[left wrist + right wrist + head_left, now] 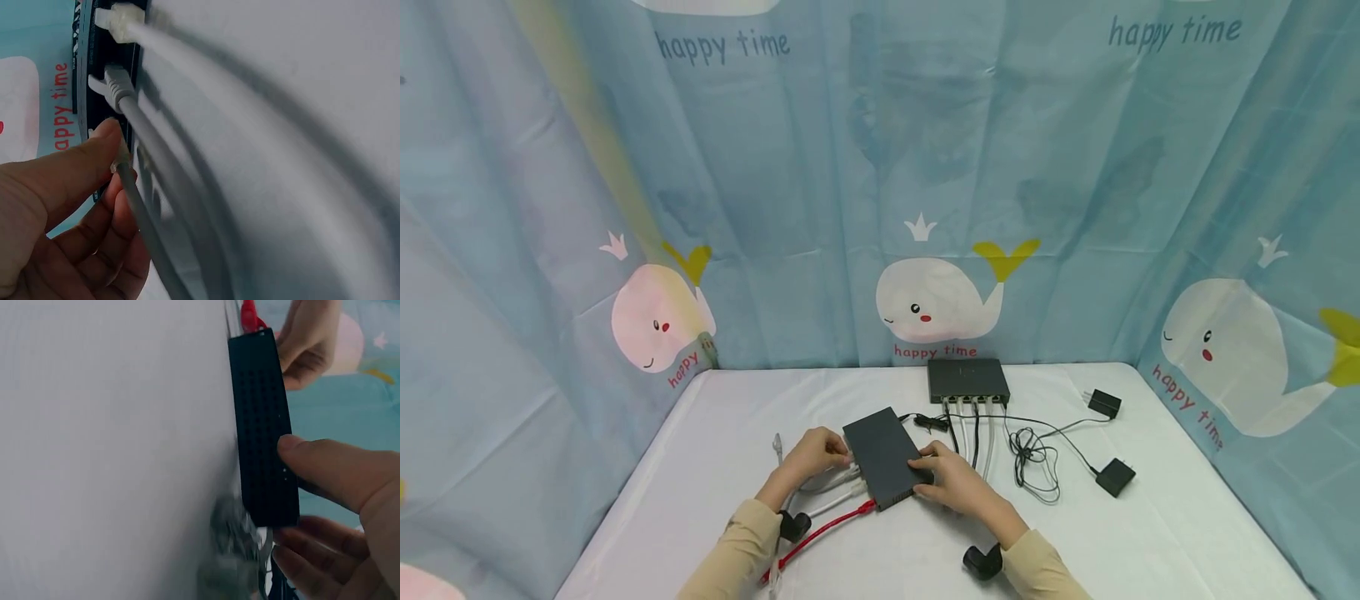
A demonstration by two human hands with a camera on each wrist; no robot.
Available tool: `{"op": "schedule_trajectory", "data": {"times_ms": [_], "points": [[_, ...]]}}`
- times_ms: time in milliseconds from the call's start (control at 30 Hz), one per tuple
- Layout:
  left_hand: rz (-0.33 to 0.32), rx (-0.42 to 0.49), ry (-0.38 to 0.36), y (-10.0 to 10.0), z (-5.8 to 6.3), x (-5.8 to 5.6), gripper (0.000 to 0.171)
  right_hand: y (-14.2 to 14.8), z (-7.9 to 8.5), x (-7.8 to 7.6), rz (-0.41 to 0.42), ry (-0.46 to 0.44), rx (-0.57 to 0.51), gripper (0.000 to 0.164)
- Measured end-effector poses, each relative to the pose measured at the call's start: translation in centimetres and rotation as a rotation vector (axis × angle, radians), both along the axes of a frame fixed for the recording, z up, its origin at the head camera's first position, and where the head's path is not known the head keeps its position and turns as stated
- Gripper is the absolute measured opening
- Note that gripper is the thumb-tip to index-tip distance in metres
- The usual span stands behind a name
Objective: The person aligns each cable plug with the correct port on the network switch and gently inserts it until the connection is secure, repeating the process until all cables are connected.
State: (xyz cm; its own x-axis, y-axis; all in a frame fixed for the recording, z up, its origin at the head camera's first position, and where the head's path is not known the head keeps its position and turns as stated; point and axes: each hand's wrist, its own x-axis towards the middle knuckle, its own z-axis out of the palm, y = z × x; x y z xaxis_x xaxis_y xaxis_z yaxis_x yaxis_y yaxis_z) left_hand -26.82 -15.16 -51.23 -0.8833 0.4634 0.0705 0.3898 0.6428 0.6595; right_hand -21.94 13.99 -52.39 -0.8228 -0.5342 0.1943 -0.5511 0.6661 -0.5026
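A black network switch (886,457) is held at an angle over the white table, its port side turned to the left. My left hand (814,457) pinches the plug of a grey network cable (147,222) at a port of this switch; whether the plug sits fully in cannot be told. Beside it, another grey plug (116,87) and a whitish plug (125,24) are in their ports. A red network cable (829,527) joins at the near corner. With thumb and fingers my right hand (953,479) grips the switch's right side, near its vented end (262,431).
A second black switch (967,380) stands at the back with black and white cables in its ports. Two power adapters (1115,477) and a coiled black cord (1033,454) lie on the right. A loose grey cable end (777,443) lies left of my left hand.
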Motion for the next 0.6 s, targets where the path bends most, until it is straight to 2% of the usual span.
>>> {"op": "schedule_trajectory", "data": {"times_ms": [200,333,500,600], "points": [[-0.07,-0.006,-0.053,-0.2,1.0,-0.5,0.008,1.5,0.3,-1.1,0.074,0.012,-0.058,0.029],[-0.099,-0.034,-0.058,-0.3,1.7,-1.0,0.011,2.6,0.4,-2.0,0.102,0.004,-0.09,0.023],[-0.076,-0.094,-0.036,-0.5,2.2,-1.9,0.01,4.0,0.5,-3.4,0.095,0.037,-0.069,0.02],[-0.05,-0.12,-0.022,-0.7,2.4,-2.5,0.011,4.8,0.6,-4.0,0.061,0.046,-0.034,0.019]]}}
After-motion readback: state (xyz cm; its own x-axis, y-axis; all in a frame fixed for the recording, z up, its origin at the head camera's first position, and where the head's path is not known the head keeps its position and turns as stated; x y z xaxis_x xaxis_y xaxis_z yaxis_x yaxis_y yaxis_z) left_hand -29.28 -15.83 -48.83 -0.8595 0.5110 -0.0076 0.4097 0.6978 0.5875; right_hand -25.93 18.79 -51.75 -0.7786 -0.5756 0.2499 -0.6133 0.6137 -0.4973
